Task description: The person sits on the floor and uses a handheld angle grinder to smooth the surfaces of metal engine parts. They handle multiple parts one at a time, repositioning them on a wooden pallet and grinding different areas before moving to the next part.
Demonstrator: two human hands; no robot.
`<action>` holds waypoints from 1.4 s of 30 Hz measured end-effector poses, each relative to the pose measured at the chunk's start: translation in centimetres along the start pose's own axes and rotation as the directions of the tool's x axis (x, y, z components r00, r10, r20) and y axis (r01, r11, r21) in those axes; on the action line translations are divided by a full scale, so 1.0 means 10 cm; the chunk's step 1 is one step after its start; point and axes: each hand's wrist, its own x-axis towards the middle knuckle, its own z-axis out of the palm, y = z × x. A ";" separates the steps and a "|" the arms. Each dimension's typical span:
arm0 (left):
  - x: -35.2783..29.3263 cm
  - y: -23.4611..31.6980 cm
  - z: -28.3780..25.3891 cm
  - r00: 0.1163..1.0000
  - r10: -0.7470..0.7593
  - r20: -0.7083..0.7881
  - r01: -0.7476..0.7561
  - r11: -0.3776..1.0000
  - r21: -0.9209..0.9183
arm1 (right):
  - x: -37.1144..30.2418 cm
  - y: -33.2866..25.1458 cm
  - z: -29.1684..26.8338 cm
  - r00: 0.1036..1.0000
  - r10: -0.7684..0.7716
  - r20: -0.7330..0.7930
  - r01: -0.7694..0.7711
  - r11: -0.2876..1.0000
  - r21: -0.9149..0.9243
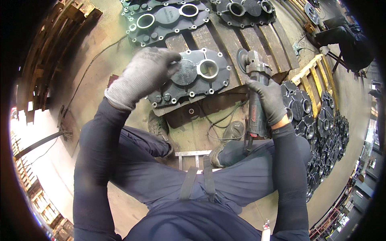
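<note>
My right hand (pixel 270 98), in a dark grey glove, is wrapped round the body of an angle grinder (pixel 254 114). The grinder stands nearly upright in the view, its disc (pixel 242 60) at the far end beside the pallet boards. Over the left part of a dark metal cover casting (pixel 185 74) is my left hand (pixel 155 66), in a lighter grey glove, fingers bent and thumb apart from them. It hides the casting's left end; whether it touches the metal I cannot tell. A round bore (pixel 208 68) and bright bolt bosses show on the casting's right side.
More cover castings (pixel 167 24) lie farther back on the wooden pallet (pixel 257 42). Many similar castings (pixel 317 120) are packed at the right, near a yellow wooden pallet (pixel 315 76). A cable (pixel 219 122) loops by my feet. Stacked pallets (pixel 52 52) stand left.
</note>
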 end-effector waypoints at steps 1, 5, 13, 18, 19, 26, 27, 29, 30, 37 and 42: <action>0.01 -0.03 0.00 1.000 -0.026 0.001 0.026 0.998 0.053 | 0.03 0.11 -0.05 0.999 -0.033 -0.040 0.030 0.997 -0.075; 0.00 -0.07 -0.11 0.977 -0.151 0.154 0.125 0.978 0.166 | -0.01 0.27 -0.04 0.997 -0.019 -0.077 -0.004 0.958 -0.287; 0.03 -0.05 -0.15 0.996 -0.087 -0.015 0.089 0.989 0.118 | -0.09 0.44 -0.04 1.000 0.000 -0.018 -0.014 0.666 -0.746; 0.01 -0.03 -0.16 0.995 -0.096 0.008 0.094 0.987 0.127 | -0.05 0.61 -0.07 0.997 -0.042 -0.057 -0.030 0.478 -0.878; 0.01 -0.04 -0.14 0.994 -0.106 0.007 0.104 0.987 0.126 | -0.03 0.56 -0.11 0.997 -0.075 -0.008 0.027 0.462 -0.887; 0.05 0.02 -0.15 0.996 -0.085 -0.030 0.088 0.991 0.098 | -0.03 0.57 -0.14 1.000 0.023 0.008 -0.003 0.438 -0.899; 0.05 0.03 -0.15 0.994 -0.105 -0.025 0.107 0.990 0.094 | -0.02 0.60 -0.14 1.000 0.026 0.011 -0.002 0.451 -0.892; 0.06 0.01 -0.14 0.995 -0.099 -0.029 0.101 0.988 0.119 | -0.02 0.67 -0.16 0.999 0.034 0.012 -0.006 0.478 -0.878; 0.06 0.00 -0.13 0.995 -0.096 -0.031 0.099 0.986 0.132 | -0.01 0.70 -0.16 1.000 0.029 -0.005 -0.018 0.474 -0.880; 0.07 0.00 -0.16 0.989 -0.145 0.036 0.141 0.986 0.093 | 0.31 0.52 0.06 0.995 -0.034 -0.089 -0.061 0.488 -0.871; 0.05 -0.13 -0.17 0.993 -0.113 0.016 0.112 0.992 0.057 | 0.50 0.45 0.11 0.995 -0.004 -0.104 -0.089 0.495 -0.864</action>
